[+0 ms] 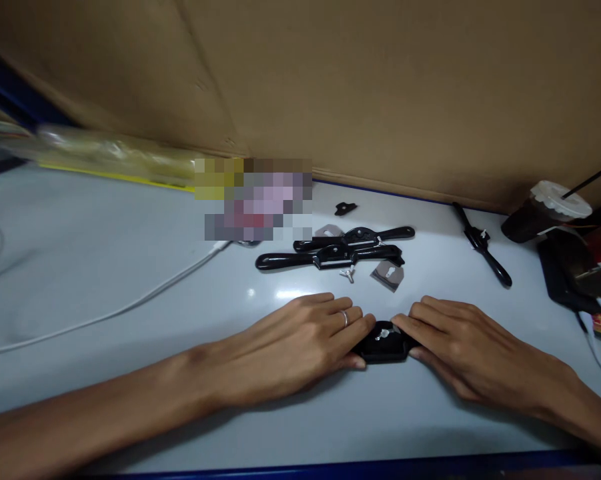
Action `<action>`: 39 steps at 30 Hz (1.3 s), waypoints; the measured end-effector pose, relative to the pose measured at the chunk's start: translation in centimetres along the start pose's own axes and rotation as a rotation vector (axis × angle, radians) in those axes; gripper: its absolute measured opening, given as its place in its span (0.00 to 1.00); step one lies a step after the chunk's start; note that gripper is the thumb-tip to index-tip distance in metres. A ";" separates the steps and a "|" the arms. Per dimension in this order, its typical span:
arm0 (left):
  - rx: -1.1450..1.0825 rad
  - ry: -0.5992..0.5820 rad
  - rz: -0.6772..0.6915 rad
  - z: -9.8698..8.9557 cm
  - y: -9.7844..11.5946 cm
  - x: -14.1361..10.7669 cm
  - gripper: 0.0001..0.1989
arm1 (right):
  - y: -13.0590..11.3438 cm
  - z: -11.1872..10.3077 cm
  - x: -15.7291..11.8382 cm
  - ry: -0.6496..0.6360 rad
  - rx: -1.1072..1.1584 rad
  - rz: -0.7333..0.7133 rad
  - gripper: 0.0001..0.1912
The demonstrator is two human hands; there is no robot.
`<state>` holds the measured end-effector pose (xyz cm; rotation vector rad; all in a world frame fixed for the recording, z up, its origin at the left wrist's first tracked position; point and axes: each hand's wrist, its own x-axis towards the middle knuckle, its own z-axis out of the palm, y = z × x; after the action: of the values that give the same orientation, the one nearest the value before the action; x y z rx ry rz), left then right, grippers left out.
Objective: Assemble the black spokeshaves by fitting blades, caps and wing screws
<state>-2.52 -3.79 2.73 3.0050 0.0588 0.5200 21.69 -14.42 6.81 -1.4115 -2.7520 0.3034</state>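
Observation:
A black two-handled tool (384, 350) with a silver wing screw at its centre is held low over the table. My left hand (313, 333), with a ring on one finger, wraps round its left handle. Round the right handle my right hand (457, 340) is closed. Beyond the hands lie two similar black tools, a nearer one (280, 261) and a farther one (400, 233). A loose silver wing screw (349, 274) and a grey metal blade (389, 275) rest just in front of them. Farther back is a small dark plate (345, 209).
Another black tool (485, 253) lies at the right, near a lidded cup with a dark drink (537, 213). A white cable (145, 293) crosses the left side of the table. Cardboard (380, 93) stands behind, with yellowish plastic wrap (120, 152) at its foot.

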 end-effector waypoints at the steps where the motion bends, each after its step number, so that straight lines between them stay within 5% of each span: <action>1: -0.001 -0.003 -0.002 0.0 0.0 0.0 0.22 | 0.0 0.0 0.0 -0.001 0.003 0.000 0.13; 13: 0.089 -0.068 0.017 -0.3 0.2 -0.1 0.09 | -0.4 0.3 -0.3 0.026 -0.080 0.001 0.11; 23: 0.097 -0.066 0.053 -0.4 0.0 0.1 0.10 | -0.4 -0.1 0.1 -0.035 -0.125 -0.040 0.20; 39: 0.079 -0.062 0.048 -0.3 0.1 0.1 0.10 | -0.4 0.1 0.0 -0.001 -0.099 -0.016 0.15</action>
<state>-2.56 -3.88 3.03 3.1046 0.0024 0.4389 21.37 -14.64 6.79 -1.4103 -2.8132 0.1695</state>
